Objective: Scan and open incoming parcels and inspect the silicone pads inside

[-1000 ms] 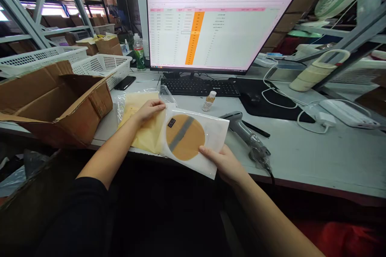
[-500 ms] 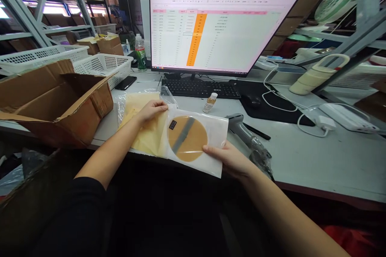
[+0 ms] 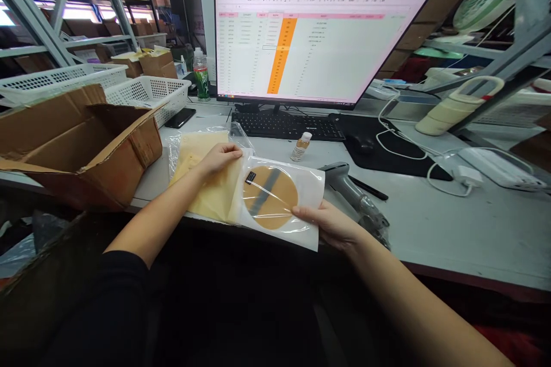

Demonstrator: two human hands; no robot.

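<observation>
Between my hands is a white paper sleeve with a clear front (image 3: 306, 183), showing a round tan disc (image 3: 282, 209) crossed by a grey band, with a small black label. My right hand (image 3: 333, 222) pinches the sleeve's right edge, thumb on top of the clear front. At its upper left corner, my left hand (image 3: 222, 156) has its fingers closed on the edge. Beneath my left hand lie pale yellow sheets (image 3: 215, 198) in a clear plastic bag, at the desk's front edge. A small capped bottle of amber liquid (image 3: 300, 148) stands just behind the sleeve.
An open cardboard box (image 3: 86, 149) sits at the left, before white plastic baskets (image 3: 150, 92). A grey barcode scanner (image 3: 350, 189) lies right of the sleeve. Behind are a keyboard (image 3: 284, 126), a monitor (image 3: 318, 57), a mouse (image 3: 361, 144) and a white cable (image 3: 404, 152).
The sleeve has tilted slightly, and glare streaks now cross its clear front. Both hands keep nearly the same place and hold. The camera view has shifted a little.
</observation>
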